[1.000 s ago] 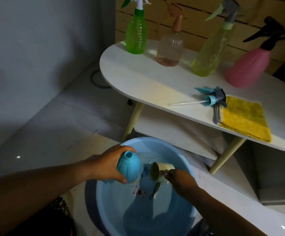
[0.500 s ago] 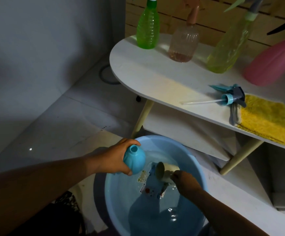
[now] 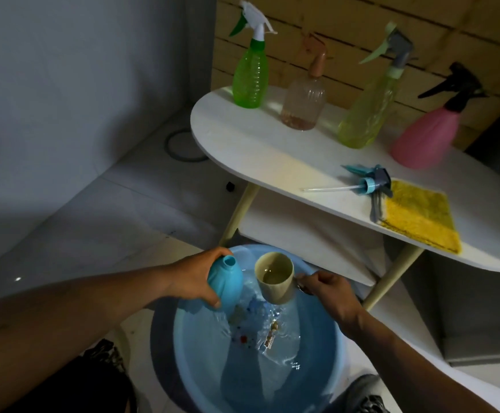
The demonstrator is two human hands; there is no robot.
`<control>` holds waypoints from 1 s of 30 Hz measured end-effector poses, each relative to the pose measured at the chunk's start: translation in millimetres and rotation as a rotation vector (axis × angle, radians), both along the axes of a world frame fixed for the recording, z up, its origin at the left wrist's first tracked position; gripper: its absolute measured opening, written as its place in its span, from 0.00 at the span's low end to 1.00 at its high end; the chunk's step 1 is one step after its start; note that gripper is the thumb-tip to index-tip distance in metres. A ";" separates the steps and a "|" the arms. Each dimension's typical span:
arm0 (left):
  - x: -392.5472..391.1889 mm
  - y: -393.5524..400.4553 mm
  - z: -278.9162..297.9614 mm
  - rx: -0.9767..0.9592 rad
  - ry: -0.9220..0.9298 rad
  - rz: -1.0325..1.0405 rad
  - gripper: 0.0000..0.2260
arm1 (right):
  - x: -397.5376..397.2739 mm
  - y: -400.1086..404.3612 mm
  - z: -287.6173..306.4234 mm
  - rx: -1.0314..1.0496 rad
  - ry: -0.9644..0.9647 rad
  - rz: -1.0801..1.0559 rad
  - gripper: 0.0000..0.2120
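My left hand [image 3: 193, 278] grips a light blue bottle [image 3: 226, 283] without its spray head, tilted with the open neck up and to the right, over the left part of a blue basin [image 3: 326, 350] holding water. My right hand [image 3: 327, 289] holds a beige cup [image 3: 275, 280] by its handle, upright above the water, with some water inside it. The cup's rim is just right of the bottle's neck. Small bits float in the basin.
A white oval table [image 3: 272, 156] stands behind the basin with a shelf below. On it are a green spray bottle [image 3: 250, 76], a clear one [image 3: 304, 101], a yellow-green one [image 3: 368, 114], a pink one [image 3: 427, 135], a loose blue spray head [image 3: 368, 183] and a yellow cloth [image 3: 418, 216].
The cup was lying on its side low in the basin; now my right hand has lifted it upright with water in it, next to the bottle's neck. The bottle stays in my left hand.
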State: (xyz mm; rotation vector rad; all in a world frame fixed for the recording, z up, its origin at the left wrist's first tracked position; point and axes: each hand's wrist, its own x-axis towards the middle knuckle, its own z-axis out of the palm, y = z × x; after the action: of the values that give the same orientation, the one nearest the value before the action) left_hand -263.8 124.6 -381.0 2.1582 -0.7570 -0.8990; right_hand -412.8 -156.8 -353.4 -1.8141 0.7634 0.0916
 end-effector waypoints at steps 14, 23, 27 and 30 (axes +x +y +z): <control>-7.7 -20.6 21.8 -0.070 -0.088 -0.050 0.37 | 2.2 8.9 87.5 -0.240 -0.262 0.095 0.20; -16.9 -18.6 23.3 -0.074 -0.091 -0.064 0.41 | -4.7 17.8 103.3 -0.517 -0.212 0.187 0.16; -16.5 -19.5 24.4 -0.082 -0.088 -0.072 0.42 | -3.5 21.4 107.4 -0.611 -0.192 0.213 0.15; -16.7 -20.2 24.5 -0.076 -0.096 -0.081 0.42 | -2.1 23.6 108.8 -0.643 -0.178 0.223 0.16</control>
State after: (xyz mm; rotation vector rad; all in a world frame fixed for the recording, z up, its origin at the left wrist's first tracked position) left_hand -280.5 104.3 -356.4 2.1284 -0.9173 -0.7992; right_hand -414.9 -133.2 -244.6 -2.4755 0.4864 -0.1901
